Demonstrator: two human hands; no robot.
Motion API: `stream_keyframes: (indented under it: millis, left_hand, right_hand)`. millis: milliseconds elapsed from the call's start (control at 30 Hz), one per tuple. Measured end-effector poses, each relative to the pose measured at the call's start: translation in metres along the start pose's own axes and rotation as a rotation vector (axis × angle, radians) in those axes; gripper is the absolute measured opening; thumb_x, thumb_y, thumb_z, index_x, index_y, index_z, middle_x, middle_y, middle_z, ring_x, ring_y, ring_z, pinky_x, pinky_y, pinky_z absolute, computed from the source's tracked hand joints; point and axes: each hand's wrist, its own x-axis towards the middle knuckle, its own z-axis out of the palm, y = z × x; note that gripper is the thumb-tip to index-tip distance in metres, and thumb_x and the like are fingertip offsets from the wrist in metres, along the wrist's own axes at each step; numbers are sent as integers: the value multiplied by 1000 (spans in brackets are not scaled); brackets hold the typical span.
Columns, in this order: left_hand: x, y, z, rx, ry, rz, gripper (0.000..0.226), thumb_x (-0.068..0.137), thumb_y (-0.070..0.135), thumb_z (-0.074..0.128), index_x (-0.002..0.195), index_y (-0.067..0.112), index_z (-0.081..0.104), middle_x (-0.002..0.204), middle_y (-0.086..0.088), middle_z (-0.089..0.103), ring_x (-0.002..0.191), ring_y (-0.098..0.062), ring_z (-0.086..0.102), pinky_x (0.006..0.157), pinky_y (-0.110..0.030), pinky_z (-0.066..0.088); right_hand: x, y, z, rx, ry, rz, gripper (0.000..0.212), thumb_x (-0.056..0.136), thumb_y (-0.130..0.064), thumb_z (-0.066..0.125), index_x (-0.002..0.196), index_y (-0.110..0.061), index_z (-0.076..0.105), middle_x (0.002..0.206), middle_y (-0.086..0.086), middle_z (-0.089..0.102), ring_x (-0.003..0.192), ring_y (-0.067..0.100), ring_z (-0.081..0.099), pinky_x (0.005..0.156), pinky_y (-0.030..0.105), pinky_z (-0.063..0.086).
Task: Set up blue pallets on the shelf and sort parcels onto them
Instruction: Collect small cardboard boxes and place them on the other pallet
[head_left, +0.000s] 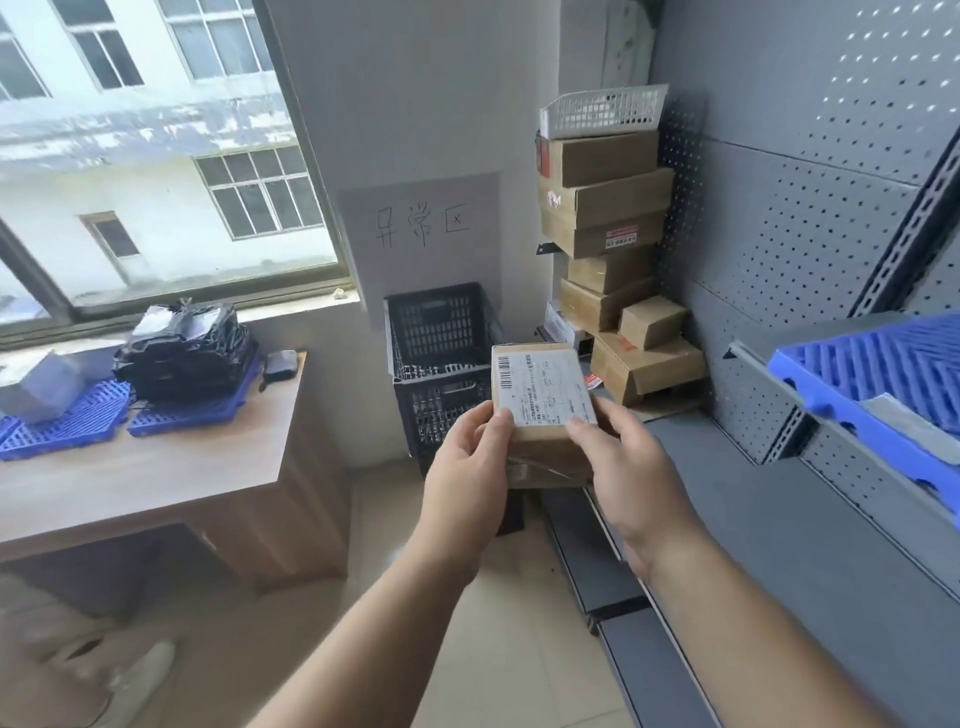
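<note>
I hold a small brown cardboard parcel (540, 400) with a white shipping label in front of me, above the floor. My left hand (470, 462) grips its near left side and my right hand (631, 478) grips its near right side. A blue pallet (878, 374) lies on the grey shelf (769, 519) unit's upper board at the right, with a grey flat parcel (919, 426) on it. Two more blue pallets (78, 421) lie on the wooden table at the left, one under a grey parcel (36, 384), one under black bagged parcels (182, 348).
A stack of cardboard boxes (613, 249) topped by a white basket (602, 111) stands in the shelf's far corner. A black plastic crate (441, 358) sits on the floor against the wall. The wooden table (171, 467) stands under the window at the left.
</note>
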Motion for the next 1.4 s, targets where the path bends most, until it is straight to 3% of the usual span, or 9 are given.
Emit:
stream_keyframes:
  millis: [167, 367, 567, 700, 900, 1000, 1133, 1267, 1400]
  left_hand:
    - [54, 12, 30, 40, -58, 16, 53, 85, 63, 52, 131, 41, 65, 116, 23, 74, 108, 1, 68, 104, -37, 52]
    - [134, 25, 76, 31, -234, 87, 39, 98, 52, 56, 135, 39, 63, 111, 28, 74, 99, 11, 68, 84, -19, 52]
    - [210, 47, 130, 4, -427, 98, 28, 103, 45, 55, 126, 38, 68, 108, 26, 75, 96, 8, 70, 86, -23, 54]
    - [247, 62, 169, -26, -625, 95, 21, 103, 37, 56, 99, 44, 75, 100, 19, 79, 91, -1, 75, 67, -14, 57]
    - [254, 66, 240, 35, -857, 118, 35, 83, 59, 57, 109, 44, 74, 108, 18, 77, 105, -6, 72, 102, -43, 54]
    - [242, 67, 274, 46, -952, 114, 38, 80, 61, 59, 110, 44, 74, 109, 17, 78, 106, -9, 72, 105, -46, 52]
    - [223, 70, 318, 80, -1024, 147, 22, 81, 59, 59, 96, 56, 74, 103, 23, 77, 103, -2, 71, 105, -41, 52]
    - [209, 69, 350, 115, -1106, 159, 34, 77, 62, 57, 102, 49, 75, 105, 19, 78, 106, -7, 71, 106, -43, 51]
    - [206, 62, 375, 136, -1184, 156, 25, 82, 57, 56, 97, 52, 76, 104, 15, 79, 105, -10, 72, 105, -45, 52]
  right_hand:
    - [51, -8, -17, 11, 51, -26, 51, 84, -54, 54, 133, -42, 60, 120, -22, 70, 116, 0, 62, 84, 20, 51]
    - [113, -19, -46, -35, 211, -73, 50, 86, -50, 53, 135, -41, 60, 120, -25, 71, 113, -4, 63, 101, 32, 51]
    - [167, -35, -70, -57, 410, -112, 44, 86, -43, 56, 129, -40, 64, 114, -25, 73, 106, -6, 67, 89, 27, 53]
    - [183, -42, -86, -70, 577, -108, 35, 84, -42, 58, 117, -49, 65, 110, -31, 71, 101, -11, 66, 80, 21, 50]
    - [175, -40, -124, -106, 865, -48, 56, 73, -55, 56, 129, -49, 59, 121, -27, 69, 113, -2, 64, 100, 39, 53]
    - [163, -41, -148, -111, 966, -35, 46, 72, -53, 56, 118, -54, 62, 116, -28, 70, 111, -1, 65, 98, 41, 54]
    - [146, -39, -184, -119, 1051, -7, 53, 76, -52, 58, 129, -49, 58, 118, -26, 69, 110, -2, 64, 75, 32, 55]
    - [135, -34, -215, -130, 1105, 24, 51, 81, -45, 60, 132, -48, 55, 116, -26, 69, 106, -6, 64, 89, 26, 50]
    - [131, -29, -232, -163, 1144, 89, 34, 88, -37, 62, 100, -68, 56, 103, -37, 67, 94, -14, 63, 78, 19, 47]
